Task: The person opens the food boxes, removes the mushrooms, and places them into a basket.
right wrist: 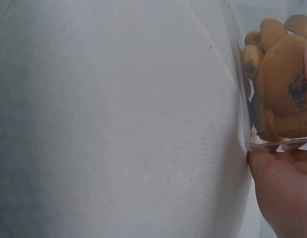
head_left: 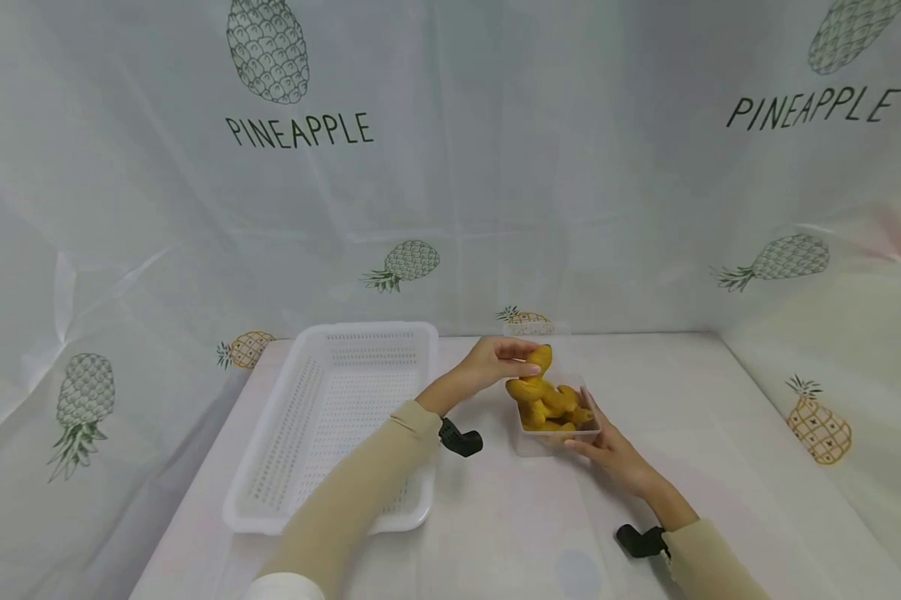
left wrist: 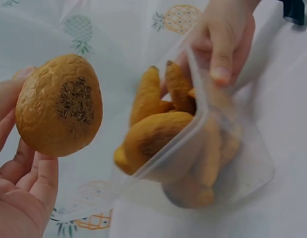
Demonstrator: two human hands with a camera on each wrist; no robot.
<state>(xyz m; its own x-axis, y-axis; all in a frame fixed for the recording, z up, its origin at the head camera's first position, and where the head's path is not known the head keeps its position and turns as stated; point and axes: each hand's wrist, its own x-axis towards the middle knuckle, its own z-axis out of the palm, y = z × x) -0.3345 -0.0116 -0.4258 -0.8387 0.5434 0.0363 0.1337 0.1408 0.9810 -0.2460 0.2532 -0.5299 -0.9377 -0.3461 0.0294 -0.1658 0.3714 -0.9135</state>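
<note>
My left hand (head_left: 491,360) grips a round golden bun (left wrist: 59,105) topped with a patch of dark seeds, raised above a clear plastic box (head_left: 540,444). Inside the box lies a heap of golden bread pieces (head_left: 555,402); several are long with pointed ends, and one large round bun (left wrist: 158,144) also has a dark patch. My right hand (head_left: 618,457) holds the box at its right side, the thumb toward the near wall and the other fingers at the side. In the right wrist view, the right hand (right wrist: 287,183) touches the box edge and only part of the box shows.
A large white perforated basket (head_left: 423,492) stands to the left, with my left forearm across its near right part. A clear lid-like sheet (head_left: 558,333) stands behind the box. Pineapple-printed white sheeting (head_left: 480,183) hangs around the white table (head_left: 683,400).
</note>
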